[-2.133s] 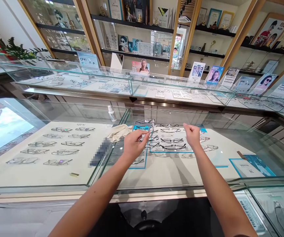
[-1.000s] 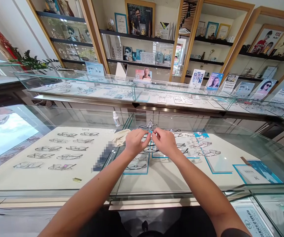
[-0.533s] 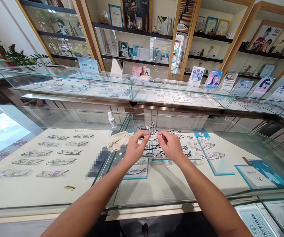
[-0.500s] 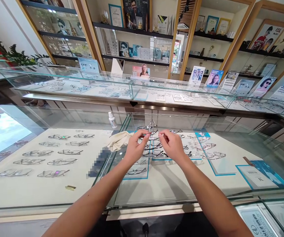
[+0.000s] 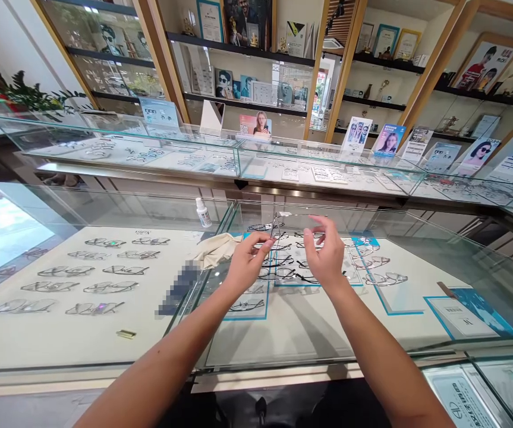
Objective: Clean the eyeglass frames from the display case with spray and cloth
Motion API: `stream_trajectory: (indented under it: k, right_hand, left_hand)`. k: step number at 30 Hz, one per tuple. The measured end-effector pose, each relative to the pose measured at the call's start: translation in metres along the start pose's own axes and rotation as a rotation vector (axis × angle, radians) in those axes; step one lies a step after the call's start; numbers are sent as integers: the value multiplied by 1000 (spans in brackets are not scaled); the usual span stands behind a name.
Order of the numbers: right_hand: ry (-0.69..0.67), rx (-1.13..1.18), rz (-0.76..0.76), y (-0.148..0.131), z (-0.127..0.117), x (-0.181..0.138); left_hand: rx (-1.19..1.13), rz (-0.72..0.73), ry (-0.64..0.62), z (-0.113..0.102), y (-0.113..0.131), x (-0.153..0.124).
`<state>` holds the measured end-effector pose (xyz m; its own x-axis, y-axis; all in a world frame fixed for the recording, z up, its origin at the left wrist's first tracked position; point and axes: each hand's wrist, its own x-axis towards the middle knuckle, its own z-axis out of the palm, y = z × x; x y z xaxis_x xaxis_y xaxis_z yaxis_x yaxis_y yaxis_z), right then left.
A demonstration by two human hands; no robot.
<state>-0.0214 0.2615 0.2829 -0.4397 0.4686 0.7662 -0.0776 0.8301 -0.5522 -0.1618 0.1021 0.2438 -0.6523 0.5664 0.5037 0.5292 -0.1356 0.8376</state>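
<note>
My left hand point(image 5: 246, 266) pinches a thin-framed pair of glasses point(image 5: 274, 227) by one end and holds it above the glass counter top point(image 5: 309, 333). My right hand point(image 5: 324, 252) hovers just to the right of the frame with its fingers spread and nothing in them. Under both hands, inside the case, several pairs of glasses point(image 5: 283, 273) lie on a white and blue display mat. A crumpled beige cloth point(image 5: 216, 249) lies on the glass just left of my left hand.
A small white bottle point(image 5: 202, 213) stands behind the cloth. The left case holds rows of glasses point(image 5: 104, 267). A second glass counter point(image 5: 238, 160) runs across behind, with brochures and posters on it. Wall shelves carry framed pictures. A small gold item point(image 5: 125, 334) lies at the lower left.
My right hand has let go of the glasses, opened its fingers and drawn slightly to the right. My left hand keeps its pinch on the frame.
</note>
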Motion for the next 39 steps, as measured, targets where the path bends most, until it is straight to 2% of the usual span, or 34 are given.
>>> stream_trajectory:
  k: [3,8,11,17,24,31,35,39]
  right_hand:
    - [-85,38,1,-6,7,-9]
    - [-262,126,113,-11,17,-17]
    - [-274,171,165,-9,19,-16]
    - [-245,199,311,2,21,-11]
    - [-230,463,597,12,26,-5]
    - [-306,558,766,13,27,-1]
    - [-341,572,828,15,30,-3]
    - [-382,508,830,16,26,-2]
  left_hand:
    - [-37,-10,6,0,2,-1]
    - [17,51,-72,1,10,-4]
    - [34,58,-69,2,12,-6]
    - [-86,-42,-2,0,5,-3]
    - [-276,-151,186,-8,3,8]
    - [-423,-224,303,-16,3,15]
    - [-459,-254,357,-17,1,15]
    - [-421,-241,333,-17,-3,15]
